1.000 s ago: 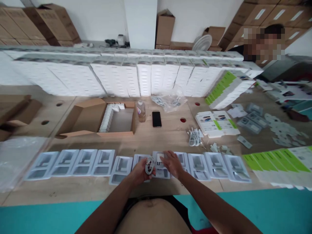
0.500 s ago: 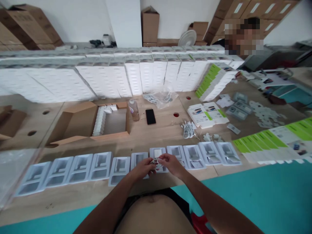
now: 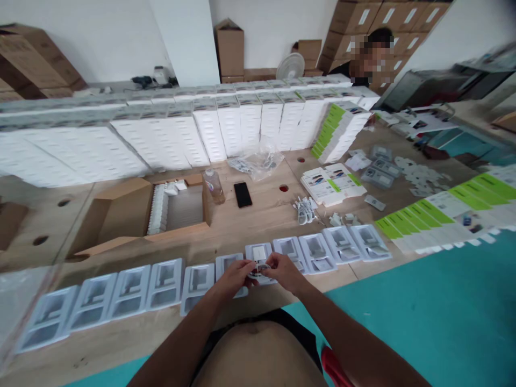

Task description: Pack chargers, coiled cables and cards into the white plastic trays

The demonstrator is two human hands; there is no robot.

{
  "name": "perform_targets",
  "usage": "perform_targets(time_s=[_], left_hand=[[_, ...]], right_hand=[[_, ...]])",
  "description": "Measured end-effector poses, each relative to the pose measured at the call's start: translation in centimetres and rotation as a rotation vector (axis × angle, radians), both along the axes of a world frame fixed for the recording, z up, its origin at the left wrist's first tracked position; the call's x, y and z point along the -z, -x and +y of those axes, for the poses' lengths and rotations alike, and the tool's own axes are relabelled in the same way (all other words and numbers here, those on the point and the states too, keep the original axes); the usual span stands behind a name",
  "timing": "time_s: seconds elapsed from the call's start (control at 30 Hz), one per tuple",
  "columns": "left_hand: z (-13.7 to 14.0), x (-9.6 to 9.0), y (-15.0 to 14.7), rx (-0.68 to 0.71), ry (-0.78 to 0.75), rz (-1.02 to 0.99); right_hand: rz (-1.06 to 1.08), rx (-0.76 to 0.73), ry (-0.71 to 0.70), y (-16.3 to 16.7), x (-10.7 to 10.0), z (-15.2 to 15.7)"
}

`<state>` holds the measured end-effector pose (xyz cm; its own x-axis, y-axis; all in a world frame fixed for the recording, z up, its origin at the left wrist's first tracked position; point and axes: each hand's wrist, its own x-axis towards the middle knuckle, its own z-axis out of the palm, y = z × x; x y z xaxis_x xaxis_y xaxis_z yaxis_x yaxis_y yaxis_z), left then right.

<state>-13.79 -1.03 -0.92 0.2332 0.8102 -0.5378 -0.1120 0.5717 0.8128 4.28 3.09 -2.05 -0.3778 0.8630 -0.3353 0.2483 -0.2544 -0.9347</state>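
A coiled white cable (image 3: 261, 269) is held between my two hands, just above one of the white plastic trays (image 3: 250, 250) in the row. My left hand (image 3: 237, 277) grips the coil from the left with closed fingers. From the right, the fingers of my right hand (image 3: 282, 270) pinch the same coil. A small white block (image 3: 259, 253) lies in the upper compartment of the tray beneath. The cable's ends are too small to make out. Similar trays stand on both sides, several at the left (image 3: 129, 290) and several at the right (image 3: 342, 244).
Beyond the trays are an open carton (image 3: 189, 230), a bottle (image 3: 213, 187), a phone (image 3: 242, 194) and a bundle of cables (image 3: 305, 210). Stacked white boxes (image 3: 226, 129) wall off the back. Green-and-white boxes (image 3: 419, 220) line the right edge. A person (image 3: 350, 69) is behind the stacks.
The camera view has turned slightly, shifting the far scene left. Between my hands the cable coil now shows as a wider loop. Both hands stay over the same tray.
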Motion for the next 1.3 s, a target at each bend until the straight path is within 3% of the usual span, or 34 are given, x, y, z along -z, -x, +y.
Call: perform_targets(time_s=[0.13,0.3,0.37,0.47,0.57,0.63,0.73,0.87,1.03,1.3], left_hand=[[0.1,0.2,0.4,0.022,0.084,-0.022],[0.2,0.7,1.2,-0.015,0.115,-0.02],[0.2,1.5,1.3,0.01,0.082,0.014],[0.2,3.6,0.9,0.085,-0.181,0.229],[0.1,5.5,0.3,0.24,-0.554,0.526],[-0.1,6.3,0.0,0.353,-0.667,0.605],[-1.0,6.7,0.1,0.442,-0.724,0.642],[-2.4,7.7,0.5,0.699,-0.937,0.951],[-2.8,9.1,0.5,0.808,-1.055,1.202],[-1.3,8.1,0.8,0.784,-0.992,1.117]], right_hand=[[-0.03,-0.031,-0.035,0.4,0.3,-0.1],[0.096,-0.077,0.071,-0.2,1.3,-0.2],[0.063,-0.088,0.017,-0.8,1.9,-0.3],[-0.099,-0.151,-0.273,-1.8,3.3,-0.4],[-0.227,-0.375,-0.648,-2.3,5.1,-0.7],[-0.332,-0.509,-0.821,-2.6,6.5,-1.1],[-0.472,-0.526,-0.974,-3.0,8.2,-2.0],[-0.549,-0.444,-1.093,-3.8,9.7,-3.6],[-0.669,-0.538,-1.105,-3.4,10.2,-4.6],[-0.591,-0.539,-0.873,-2.6,8.3,-2.3]])
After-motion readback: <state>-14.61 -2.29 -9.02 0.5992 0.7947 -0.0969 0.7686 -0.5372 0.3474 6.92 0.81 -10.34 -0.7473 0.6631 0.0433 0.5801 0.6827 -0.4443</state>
